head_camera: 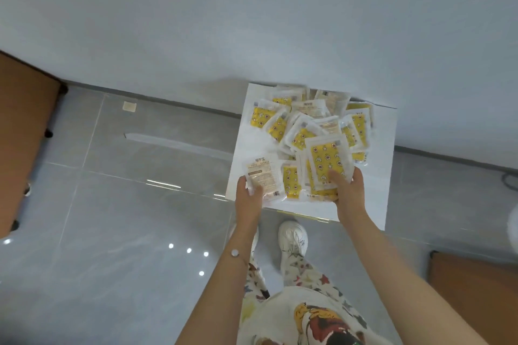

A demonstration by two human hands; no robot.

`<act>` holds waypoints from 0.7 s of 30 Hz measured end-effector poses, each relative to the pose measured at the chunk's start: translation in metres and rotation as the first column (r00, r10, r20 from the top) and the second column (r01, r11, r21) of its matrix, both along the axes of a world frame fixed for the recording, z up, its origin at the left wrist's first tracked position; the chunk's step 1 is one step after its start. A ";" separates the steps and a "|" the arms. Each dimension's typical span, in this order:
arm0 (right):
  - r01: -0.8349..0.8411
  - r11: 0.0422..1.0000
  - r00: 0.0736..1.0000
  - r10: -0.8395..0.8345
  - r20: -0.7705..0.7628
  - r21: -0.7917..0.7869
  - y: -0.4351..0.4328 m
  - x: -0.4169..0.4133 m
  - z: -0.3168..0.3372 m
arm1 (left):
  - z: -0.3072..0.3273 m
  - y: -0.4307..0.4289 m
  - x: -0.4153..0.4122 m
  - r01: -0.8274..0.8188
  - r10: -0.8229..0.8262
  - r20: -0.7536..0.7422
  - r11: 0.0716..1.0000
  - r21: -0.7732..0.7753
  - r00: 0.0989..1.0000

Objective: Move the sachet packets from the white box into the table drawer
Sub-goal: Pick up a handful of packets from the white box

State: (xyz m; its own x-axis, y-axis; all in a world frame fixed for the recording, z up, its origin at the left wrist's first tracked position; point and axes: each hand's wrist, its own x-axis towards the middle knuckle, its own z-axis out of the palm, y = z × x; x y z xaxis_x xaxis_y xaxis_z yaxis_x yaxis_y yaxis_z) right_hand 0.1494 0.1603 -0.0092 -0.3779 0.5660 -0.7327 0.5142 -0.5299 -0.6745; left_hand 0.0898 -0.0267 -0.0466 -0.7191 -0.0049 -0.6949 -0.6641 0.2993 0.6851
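Looking down from my head: a white box (378, 171) sits on the grey tiled floor (126, 204), its far edge against the wall (252, 22), heaped with sachet packets (308, 123). My left hand (248, 199) grips a pale sachet (262, 176) at the box's near left corner. My right hand (349, 190) curls round a stack of yellow sachets (328, 162) at the near edge. Bare floor stretches left to brown furniture (19, 134).
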 end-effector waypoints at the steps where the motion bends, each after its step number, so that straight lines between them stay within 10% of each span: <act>1: 0.005 1.000 1.000 -0.005 -0.004 0.008 0.006 0.002 -0.003 | -0.007 0.007 0.001 0.036 -0.036 0.009 0.999 -0.016 0.999; 11: -0.004 0.999 0.999 0.002 0.047 0.042 0.032 0.025 -0.020 | -0.053 0.070 0.017 0.247 -0.343 -0.185 0.881 -0.403 0.921; 21: -0.105 0.993 0.994 0.107 -0.036 0.051 0.032 0.009 -0.003 | -0.042 0.078 0.014 0.250 -0.313 -0.140 0.905 -0.345 0.939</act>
State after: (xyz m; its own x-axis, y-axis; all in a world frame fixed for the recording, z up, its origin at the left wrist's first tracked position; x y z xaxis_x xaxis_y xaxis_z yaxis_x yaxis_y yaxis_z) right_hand 0.1588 0.1925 -0.0120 -0.4652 0.5562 -0.6887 0.5388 -0.4394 -0.7188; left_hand 0.1039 0.0516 -0.0886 -0.8400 0.0200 -0.5422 -0.3878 0.6769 0.6256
